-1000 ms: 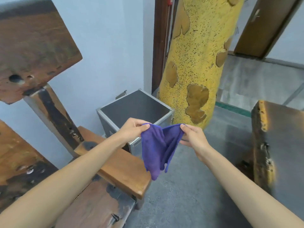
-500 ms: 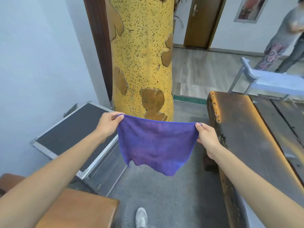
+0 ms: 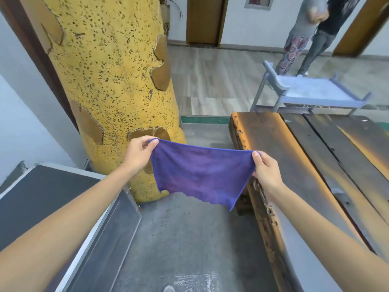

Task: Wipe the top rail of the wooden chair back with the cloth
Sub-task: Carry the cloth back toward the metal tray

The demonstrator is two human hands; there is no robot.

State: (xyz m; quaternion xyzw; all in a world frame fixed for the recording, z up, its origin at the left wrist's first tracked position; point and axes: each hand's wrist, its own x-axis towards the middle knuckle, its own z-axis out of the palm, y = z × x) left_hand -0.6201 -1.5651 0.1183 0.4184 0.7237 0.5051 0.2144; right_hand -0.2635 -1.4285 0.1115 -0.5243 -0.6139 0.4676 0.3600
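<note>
Purple cloth (image 3: 202, 173) hangs spread flat in mid-air above the grey floor (image 3: 185, 239), between a yellow pillar (image 3: 109, 81) on the left and a dark wooden table (image 3: 305, 165) on the right. Left hand (image 3: 139, 153) and right hand (image 3: 266, 171) each pinch a top corner.

No readable text, labels, brands or numbers anywhere; wall picture (image 3: 258, 1) too blurred.

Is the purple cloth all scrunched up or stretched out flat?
Stretched out. The left hand and right hand each pinch a top corner of the cloth, pulling its top edge taut while it hangs open.
</note>
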